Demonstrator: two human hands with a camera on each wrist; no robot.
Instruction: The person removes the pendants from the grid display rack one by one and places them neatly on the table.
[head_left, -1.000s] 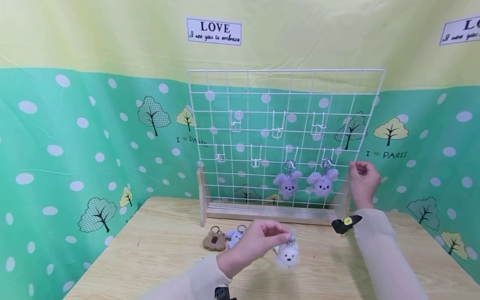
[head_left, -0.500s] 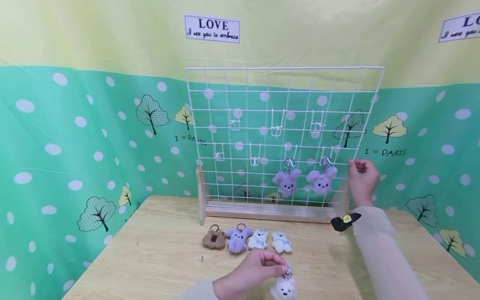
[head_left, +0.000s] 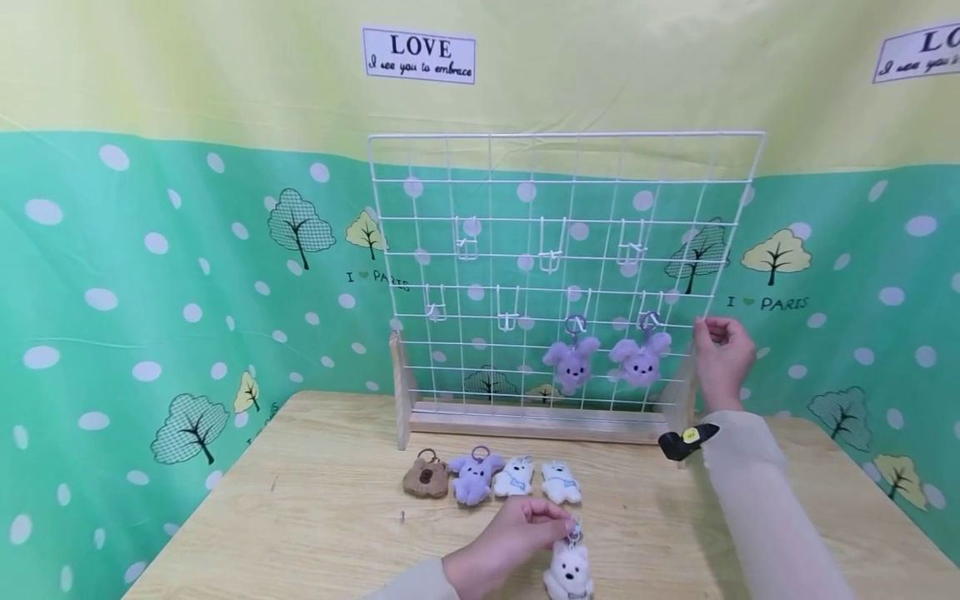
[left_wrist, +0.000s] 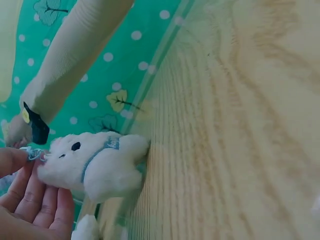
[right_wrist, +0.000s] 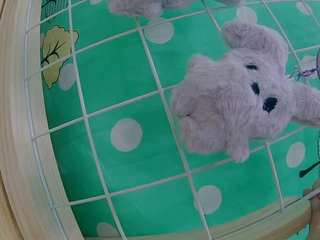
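My left hand (head_left: 513, 537) pinches the clasp and ring at the head of a white plush dog keychain (head_left: 567, 570) over the near part of the table. The left wrist view shows the dog (left_wrist: 107, 165) with a blue collar, its feet at the tabletop. My right hand (head_left: 725, 357) holds the right edge of a white wire grid rack (head_left: 567, 134). Close to that hand, two purple plush bunny keychains (head_left: 642, 360) hang from lower hooks; one bunny (right_wrist: 235, 95) fills much of the right wrist view. Only the right hand's fingertips show in that view.
A row lies before the rack's wooden base (head_left: 540, 422): a brown bear keychain (head_left: 425, 478), a purple bunny (head_left: 474, 479) and two white plush keychains (head_left: 561, 482). Bare white hooks (head_left: 551, 257) are on the grid. A patterned curtain (head_left: 187, 250) stands behind the wooden table (head_left: 247, 517).
The left hand has drawn the white dog keychain down towards the near edge, uncovering the row on the table. The right hand keeps its place on the rack.
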